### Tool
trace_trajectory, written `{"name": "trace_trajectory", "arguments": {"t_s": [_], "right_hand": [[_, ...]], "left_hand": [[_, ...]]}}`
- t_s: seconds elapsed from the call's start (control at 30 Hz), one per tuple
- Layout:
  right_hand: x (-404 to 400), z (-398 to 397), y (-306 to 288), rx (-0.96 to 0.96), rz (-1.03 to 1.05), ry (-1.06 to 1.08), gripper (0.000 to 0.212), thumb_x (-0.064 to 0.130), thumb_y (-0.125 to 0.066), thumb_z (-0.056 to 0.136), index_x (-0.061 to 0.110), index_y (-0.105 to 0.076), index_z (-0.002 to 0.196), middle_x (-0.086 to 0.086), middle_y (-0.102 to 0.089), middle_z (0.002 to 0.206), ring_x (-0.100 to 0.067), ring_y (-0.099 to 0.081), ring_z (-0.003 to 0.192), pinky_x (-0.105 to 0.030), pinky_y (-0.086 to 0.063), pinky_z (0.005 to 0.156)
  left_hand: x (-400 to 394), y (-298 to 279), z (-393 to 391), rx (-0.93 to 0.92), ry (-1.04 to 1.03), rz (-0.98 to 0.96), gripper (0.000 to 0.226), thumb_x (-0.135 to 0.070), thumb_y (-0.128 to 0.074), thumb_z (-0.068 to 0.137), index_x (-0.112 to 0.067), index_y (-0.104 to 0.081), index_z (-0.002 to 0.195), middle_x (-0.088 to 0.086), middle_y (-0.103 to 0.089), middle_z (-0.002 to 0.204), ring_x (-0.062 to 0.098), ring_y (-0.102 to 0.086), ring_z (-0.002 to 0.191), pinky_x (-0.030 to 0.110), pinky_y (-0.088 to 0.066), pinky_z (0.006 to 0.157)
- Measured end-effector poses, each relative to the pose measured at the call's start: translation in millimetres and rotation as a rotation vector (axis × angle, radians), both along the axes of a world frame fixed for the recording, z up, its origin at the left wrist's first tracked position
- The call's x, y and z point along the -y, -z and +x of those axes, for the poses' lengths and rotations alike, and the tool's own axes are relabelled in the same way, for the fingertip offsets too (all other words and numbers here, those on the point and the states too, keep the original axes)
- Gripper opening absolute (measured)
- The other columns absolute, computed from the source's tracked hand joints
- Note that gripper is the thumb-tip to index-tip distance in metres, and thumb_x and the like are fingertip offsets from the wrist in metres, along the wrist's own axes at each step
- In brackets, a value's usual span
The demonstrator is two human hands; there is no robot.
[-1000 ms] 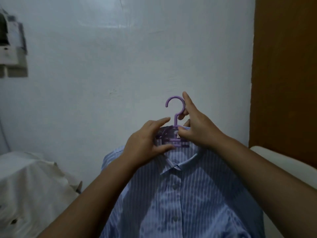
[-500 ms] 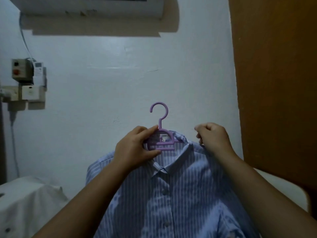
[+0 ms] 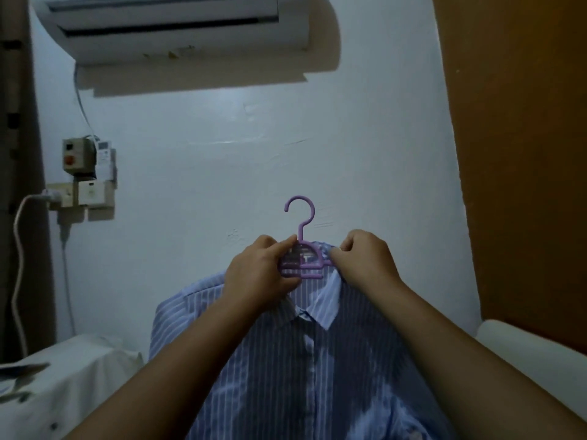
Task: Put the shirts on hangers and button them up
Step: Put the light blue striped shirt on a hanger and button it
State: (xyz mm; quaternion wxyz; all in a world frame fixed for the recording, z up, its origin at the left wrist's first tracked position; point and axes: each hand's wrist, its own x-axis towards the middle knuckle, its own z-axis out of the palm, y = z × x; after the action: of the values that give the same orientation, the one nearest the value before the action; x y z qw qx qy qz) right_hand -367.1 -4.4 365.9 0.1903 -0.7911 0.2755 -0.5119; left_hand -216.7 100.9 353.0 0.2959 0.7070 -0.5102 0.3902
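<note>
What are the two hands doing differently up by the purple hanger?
The left hand grips the purple hanger at its middle; the right hand pinches the striped shirt at its collar instead. The left hand covers the collar's left side; the right sits at the hanger's right end. Both are raised at the shirt's neck, holding it up together.

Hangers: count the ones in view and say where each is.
1. The purple hanger sits inside the collar of the striped shirt, held by the left hand; the right hand pinches the collar. Others may be out of frame.
</note>
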Motion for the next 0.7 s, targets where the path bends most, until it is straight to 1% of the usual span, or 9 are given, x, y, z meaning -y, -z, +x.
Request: {"name": "trace_trajectory", "arguments": {"t_s": [0.1,0.17,0.23,0.3,0.4,0.47,0.53,0.6,0.7], "right_hand": [[10,9,1,0.168,0.122,-0.11,0.022,0.029,-0.063,0.086,0.013,-0.052,0.077,-0.004,-0.058,0.077,-0.022,-0.056,0.073,-0.028,-0.043,0.058],[18,12,7,0.321,0.389,-0.36,0.024,0.031,-0.068,0.085,0.013,-0.052,0.079,-0.009,-0.06,0.082,-0.025,-0.059,0.077,-0.035,-0.053,0.065],[22,13,13,0.435,0.662,-0.65,0.02,0.02,-0.068,0.086,0.015,-0.05,0.079,-0.012,-0.058,0.084,-0.026,-0.058,0.077,-0.036,-0.053,0.062],[25,18,18,0.53,0.74,-0.797,0.021,0.004,-0.066,0.085,0.015,-0.049,0.081,-0.01,-0.056,0.083,-0.023,-0.055,0.071,-0.034,-0.049,0.059],[30,26,22,0.468,0.377,-0.583,0.026,0.007,-0.071,0.081,0.017,-0.05,0.091,-0.004,-0.053,0.094,-0.018,-0.055,0.08,-0.027,-0.05,0.066],[32,30,24,0.378,0.047,-0.443,0.032,0.017,-0.071,0.083,0.024,-0.052,0.107,0.002,-0.048,0.111,-0.014,-0.051,0.097,-0.022,-0.047,0.08],[37,38,23,0.298,-0.15,-0.449,0.04,0.022,-0.066,0.087,0.025,-0.053,0.125,0.002,-0.043,0.128,-0.015,-0.046,0.116,-0.026,-0.041,0.097],[41,50,20,0.158,-0.228,-0.422,0.049,0.031,-0.059,0.091,0.026,-0.045,0.138,-0.001,-0.037,0.144,-0.02,-0.035,0.133,-0.033,-0.03,0.11],[39,71,16,-0.031,-0.245,-0.339,0.061,0.051,-0.044,0.092,0.035,-0.023,0.147,0.003,-0.017,0.157,-0.023,-0.017,0.142,-0.038,-0.017,0.114]], "left_hand": [[4,-7,-2,-0.034,0.008,-0.009,0.071,-0.043,-0.073,0.076,-0.038,-0.043,0.141,-0.006,-0.053,0.116,0.016,-0.057,0.101,0.032,-0.049,0.084],[3,-14,2,-0.082,0.013,-0.031,0.072,-0.042,-0.075,0.075,-0.038,-0.044,0.139,-0.006,-0.053,0.114,0.015,-0.058,0.101,0.032,-0.049,0.084],[2,-20,8,-0.14,0.016,-0.04,0.073,-0.041,-0.077,0.072,-0.038,-0.046,0.139,-0.005,-0.055,0.113,0.015,-0.058,0.101,0.032,-0.049,0.085],[2,-24,14,-0.173,0.034,-0.048,0.075,-0.04,-0.079,0.07,-0.038,-0.047,0.138,-0.004,-0.056,0.111,0.016,-0.059,0.101,0.033,-0.049,0.085],[-1,-25,19,-0.143,0.024,-0.062,0.075,-0.042,-0.079,0.071,-0.037,-0.046,0.138,-0.005,-0.055,0.109,0.014,-0.058,0.097,0.033,-0.05,0.081],[-6,-25,22,-0.102,-0.01,-0.072,0.074,-0.043,-0.078,0.073,-0.038,-0.045,0.139,-0.006,-0.054,0.11,0.012,-0.057,0.095,0.031,-0.049,0.077],[-14,-27,27,-0.071,-0.046,-0.084,0.076,-0.046,-0.077,0.073,-0.038,-0.044,0.14,-0.007,-0.053,0.112,0.011,-0.057,0.095,0.031,-0.051,0.077],[-24,-31,34,-0.041,-0.089,-0.089,0.077,-0.048,-0.077,0.073,-0.038,-0.043,0.141,-0.006,-0.053,0.113,0.013,-0.057,0.095,0.033,-0.052,0.077],[-40,-40,47,-0.014,-0.183,-0.09,0.077,-0.051,-0.075,0.074,-0.039,-0.041,0.142,-0.005,-0.053,0.115,0.016,-0.058,0.097,0.033,-0.052,0.077]]}}
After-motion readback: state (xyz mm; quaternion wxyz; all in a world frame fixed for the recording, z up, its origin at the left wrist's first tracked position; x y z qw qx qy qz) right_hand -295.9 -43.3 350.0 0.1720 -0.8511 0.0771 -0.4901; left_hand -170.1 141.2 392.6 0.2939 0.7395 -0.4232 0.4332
